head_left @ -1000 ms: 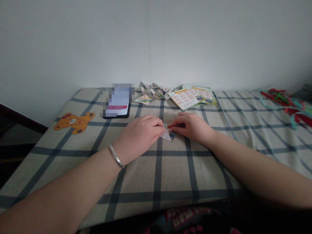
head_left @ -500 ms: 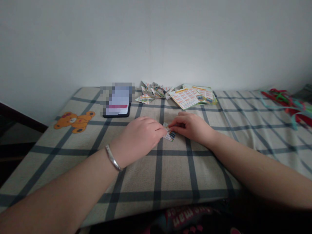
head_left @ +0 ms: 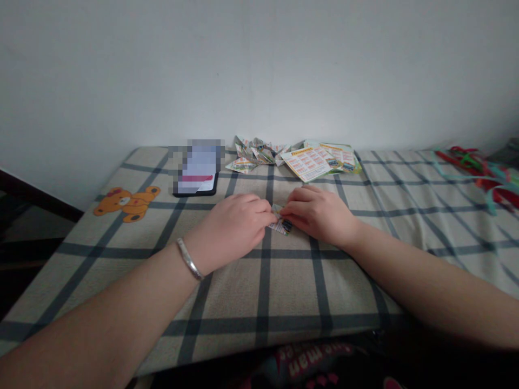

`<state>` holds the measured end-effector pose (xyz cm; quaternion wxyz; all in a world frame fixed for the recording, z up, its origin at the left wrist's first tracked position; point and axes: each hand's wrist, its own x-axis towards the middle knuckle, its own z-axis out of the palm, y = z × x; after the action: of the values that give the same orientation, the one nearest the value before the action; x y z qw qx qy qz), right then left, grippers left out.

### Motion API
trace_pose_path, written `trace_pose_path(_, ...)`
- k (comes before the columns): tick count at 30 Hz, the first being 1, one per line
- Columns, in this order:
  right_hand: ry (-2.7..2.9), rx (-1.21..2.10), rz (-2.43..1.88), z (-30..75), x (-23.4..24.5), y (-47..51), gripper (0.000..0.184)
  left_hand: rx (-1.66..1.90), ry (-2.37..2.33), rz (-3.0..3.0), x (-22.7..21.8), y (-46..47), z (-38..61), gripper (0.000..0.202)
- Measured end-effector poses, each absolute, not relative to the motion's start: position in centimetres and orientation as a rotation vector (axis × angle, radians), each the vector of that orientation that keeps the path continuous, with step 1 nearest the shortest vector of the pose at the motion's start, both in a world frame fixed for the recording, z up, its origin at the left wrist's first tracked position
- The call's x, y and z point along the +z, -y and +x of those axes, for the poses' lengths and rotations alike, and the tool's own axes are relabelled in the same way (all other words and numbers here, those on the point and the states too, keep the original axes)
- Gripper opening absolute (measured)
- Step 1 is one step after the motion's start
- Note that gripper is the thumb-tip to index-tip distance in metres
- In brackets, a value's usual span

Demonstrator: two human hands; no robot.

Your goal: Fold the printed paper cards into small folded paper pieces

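Note:
A small folded piece of printed paper (head_left: 280, 223) lies on the checked cloth (head_left: 284, 286) between both hands. My left hand (head_left: 229, 227), with a silver bangle at the wrist, is closed and pinches the paper's left edge. From the right, my right hand (head_left: 320, 213) pinches the same paper with curled fingers. Most of the paper is hidden under the fingertips.
A phone (head_left: 197, 172) lies at the back left. Several folded paper pieces (head_left: 253, 154) and a stack of printed flyers (head_left: 318, 160) sit by the wall. Red and green ribbons (head_left: 480, 172) lie at the far right. An orange bear print (head_left: 125, 202) marks the cloth's left side.
Both hands stay on the folded paper; my right hand's fingers have slid a little further over it, covering more of the piece.

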<state>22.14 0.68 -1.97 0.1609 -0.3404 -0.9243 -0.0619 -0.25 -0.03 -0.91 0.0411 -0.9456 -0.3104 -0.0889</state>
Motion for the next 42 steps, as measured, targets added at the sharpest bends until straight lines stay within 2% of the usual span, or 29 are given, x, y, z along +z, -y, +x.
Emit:
trace_pose_path(8,2.739,-0.297,-0.860,22.2,-1.6,-0.2,0.022,-0.263,0.943,-2.887,-0.9,0.0,-0.3,0.020)
trace_pose_path(26,2.689,-0.076,-1.000,22.1,-1.7,-0.6,0.024,-0.236,0.962,-2.878,-0.4,0.6,-0.2,0.021)
trace_pose_path(42,2.718,-0.055,-1.111,22.5,-0.7,-0.3,0.024,-0.178,1.037,-2.807,0.0,0.9,-0.2,0.019)
